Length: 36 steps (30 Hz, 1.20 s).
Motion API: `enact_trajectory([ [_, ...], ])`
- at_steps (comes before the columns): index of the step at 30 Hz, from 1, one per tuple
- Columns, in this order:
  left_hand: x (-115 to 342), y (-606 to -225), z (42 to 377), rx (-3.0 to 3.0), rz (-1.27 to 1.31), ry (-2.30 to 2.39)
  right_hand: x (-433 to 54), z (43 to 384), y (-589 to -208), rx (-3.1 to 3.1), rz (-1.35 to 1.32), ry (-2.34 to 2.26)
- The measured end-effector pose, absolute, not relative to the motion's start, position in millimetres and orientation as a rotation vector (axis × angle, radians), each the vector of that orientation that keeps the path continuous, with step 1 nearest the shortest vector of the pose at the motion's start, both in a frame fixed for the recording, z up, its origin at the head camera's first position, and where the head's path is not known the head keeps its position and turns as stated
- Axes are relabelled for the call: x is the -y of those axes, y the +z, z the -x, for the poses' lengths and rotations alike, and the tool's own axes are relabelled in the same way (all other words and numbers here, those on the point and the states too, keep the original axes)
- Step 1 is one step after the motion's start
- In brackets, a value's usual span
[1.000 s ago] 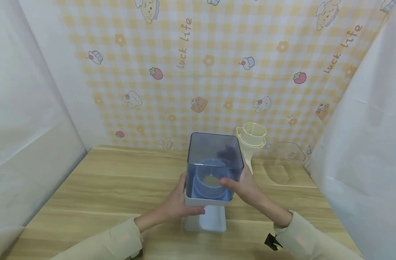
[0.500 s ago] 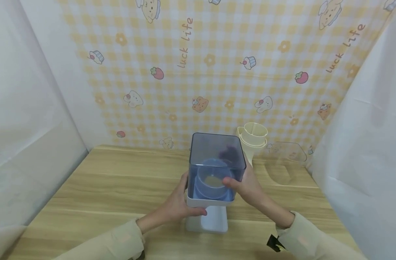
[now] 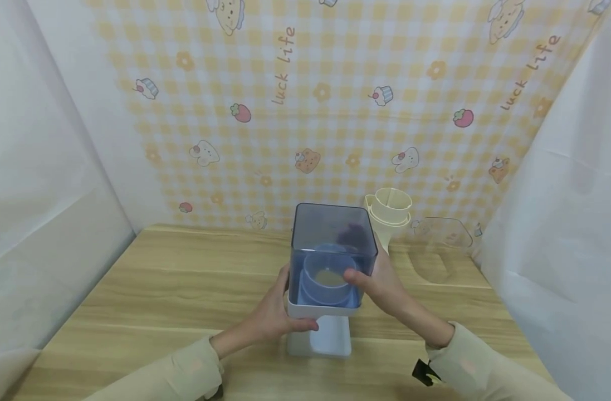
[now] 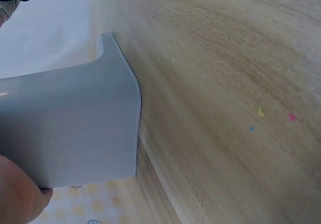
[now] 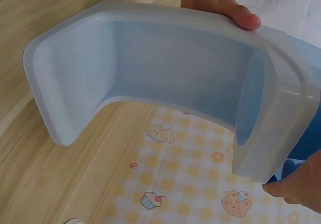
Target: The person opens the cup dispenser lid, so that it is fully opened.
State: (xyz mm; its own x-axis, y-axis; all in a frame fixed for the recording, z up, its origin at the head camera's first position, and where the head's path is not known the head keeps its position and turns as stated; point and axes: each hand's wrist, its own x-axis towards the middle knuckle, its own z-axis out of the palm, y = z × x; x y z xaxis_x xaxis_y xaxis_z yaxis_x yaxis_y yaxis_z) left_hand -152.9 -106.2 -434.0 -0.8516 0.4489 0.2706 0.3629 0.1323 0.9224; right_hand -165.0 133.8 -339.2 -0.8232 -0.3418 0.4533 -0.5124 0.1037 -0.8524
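Observation:
A white C-shaped stand (image 5: pixel 175 48) rises from a flat foot (image 3: pixel 331 337) on the wooden table and carries a translucent blue box (image 3: pixel 330 228) with a round collar (image 3: pixel 330 273) inside. It looks like part of a pet feeder or dispenser. My left hand (image 3: pixel 272 312) grips the stand's left side just below the box, its thumb across the front. The right hand (image 3: pixel 380 281) holds the box's right side, thumb on the front wall; dark purple shapes through the blue wall look like its fingers. In the left wrist view the stand's grey-looking back (image 4: pixel 75 123) shows upright.
Behind the right hand stands a cream stand with a round collar (image 3: pixel 391 206). A clear plastic container (image 3: pixel 438 262) sits at the back right. Checked cloth (image 3: pixel 265 128) hangs behind the wooden table (image 3: pixel 185 289), and white sheets (image 3: pixel 561 223) hang at both sides.

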Motion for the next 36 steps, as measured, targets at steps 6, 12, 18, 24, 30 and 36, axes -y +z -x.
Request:
enact_trajectory([
  [6,106.5,-436.3,153.3,-2.319,-0.846,1.848,-133.3,164.8,-338.5,2.212,-0.885,1.873],
  [12,106.3,-438.2,153.9,-2.328,-0.892,1.858,-133.8,165.1,-338.1,2.191,-0.918,1.885],
  [18,106.7,-437.7,154.2,-2.355,-0.896,1.843,-136.0,166.6,-338.5,2.182,-0.941,1.89],
  [24,106.8,-436.9,154.6,-2.372,-0.884,1.813,-136.8,167.2,-339.0,2.182,-0.972,1.843],
  [30,105.9,-435.8,153.6,-2.334,-0.858,1.833,-136.9,166.0,-339.0,2.181,-0.96,1.837],
  [36,105.7,-437.5,154.9,-2.338,-0.898,1.839,-136.2,166.9,-340.8,2.171,-0.947,1.836],
])
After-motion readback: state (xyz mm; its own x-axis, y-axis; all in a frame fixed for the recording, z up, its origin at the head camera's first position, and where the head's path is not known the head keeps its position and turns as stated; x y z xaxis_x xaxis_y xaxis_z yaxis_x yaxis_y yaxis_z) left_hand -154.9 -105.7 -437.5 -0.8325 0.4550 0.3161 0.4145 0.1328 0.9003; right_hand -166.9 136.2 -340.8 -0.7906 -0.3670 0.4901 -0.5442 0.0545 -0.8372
